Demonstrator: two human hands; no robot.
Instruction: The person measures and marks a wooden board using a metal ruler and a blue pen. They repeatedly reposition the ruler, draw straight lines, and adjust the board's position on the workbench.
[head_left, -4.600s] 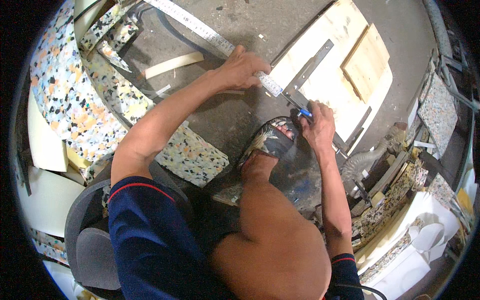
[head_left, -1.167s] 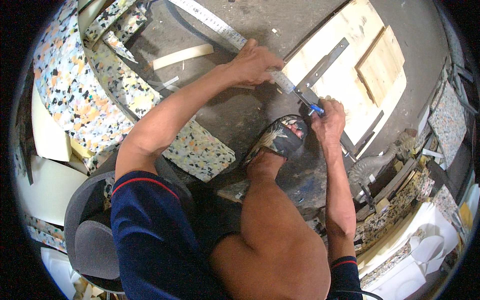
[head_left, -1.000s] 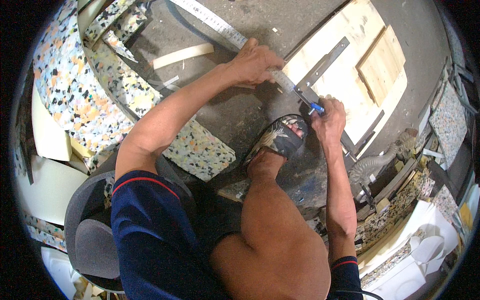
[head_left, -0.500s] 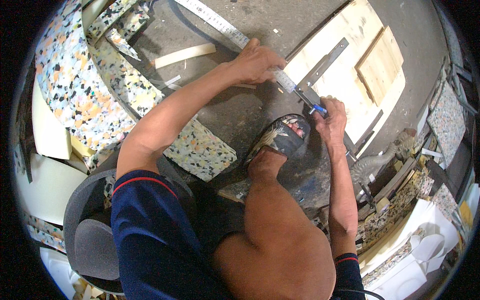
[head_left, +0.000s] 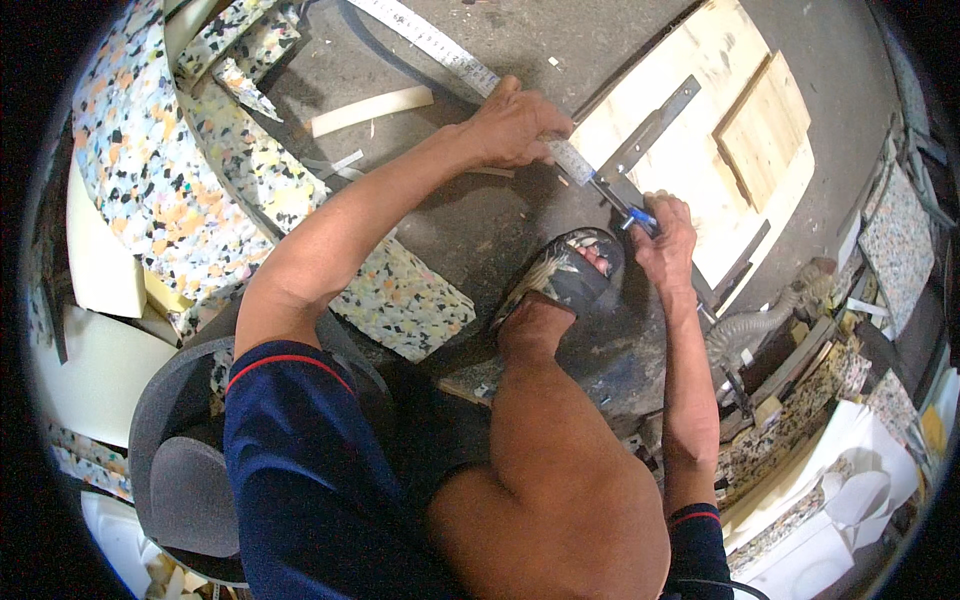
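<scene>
My left hand (head_left: 520, 128) is closed round a long pale measuring strip with printed markings (head_left: 430, 40). The strip runs in from the upper left, and its short end (head_left: 572, 160) shows past my fingers. At that end lies the tip of a slim metal tool with a blue part (head_left: 638, 218); its exact kind is unclear. My right hand (head_left: 666, 238) holds the tool by the blue part, fingers curled. Beside my right hand lies a pale wooden board (head_left: 690, 215) with a dark metal bar (head_left: 655, 128) across it.
A smaller wooden piece (head_left: 765, 130) lies on the board. My sandalled foot (head_left: 570, 268) is between my hands. Speckled foam sheets (head_left: 150, 180) and a grey foam roll (head_left: 190, 490) stand at left. A ribbed hose (head_left: 745, 330) and foam scraps (head_left: 800, 440) lie at right.
Almost nothing differs. The whole view has shifted very slightly, while both hands keep their hold on the strip and the tool.
</scene>
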